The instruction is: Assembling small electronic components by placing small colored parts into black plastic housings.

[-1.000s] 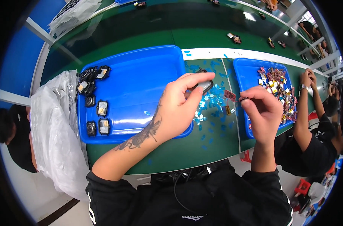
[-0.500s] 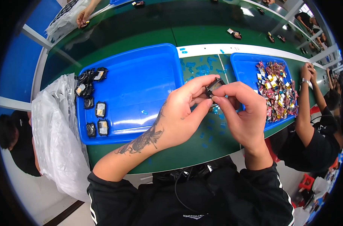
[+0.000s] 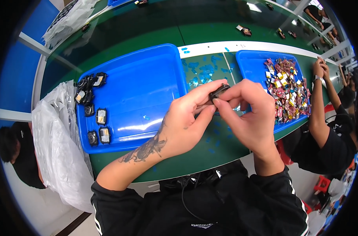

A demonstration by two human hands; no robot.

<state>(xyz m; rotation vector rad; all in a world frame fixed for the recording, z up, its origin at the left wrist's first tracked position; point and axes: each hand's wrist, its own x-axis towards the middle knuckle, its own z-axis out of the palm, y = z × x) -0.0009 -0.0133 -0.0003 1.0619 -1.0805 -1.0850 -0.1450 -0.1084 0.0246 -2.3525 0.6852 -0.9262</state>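
Between my hands, over the gap separating two blue trays, is a small black watch case. My left hand is closed around it, holding it tilted. The thumb and forefinger of my right hand pinch at its near edge and partly cover it; whether they grip a smaller part cannot be made out. Several more black watch cases, some with a pale rectangular piece inside, lie along the left side of the left tray.
The right tray holds a heap of small silver, yellow and reddish parts. Blue film scraps litter the green table between the trays. Clear plastic bags hang at the left. A co-worker's forearms are at the right.
The watch case has tipped to a flatter angle between my fingers, and both hands have shifted slightly left. A hand at the far upper left has gone out of view.
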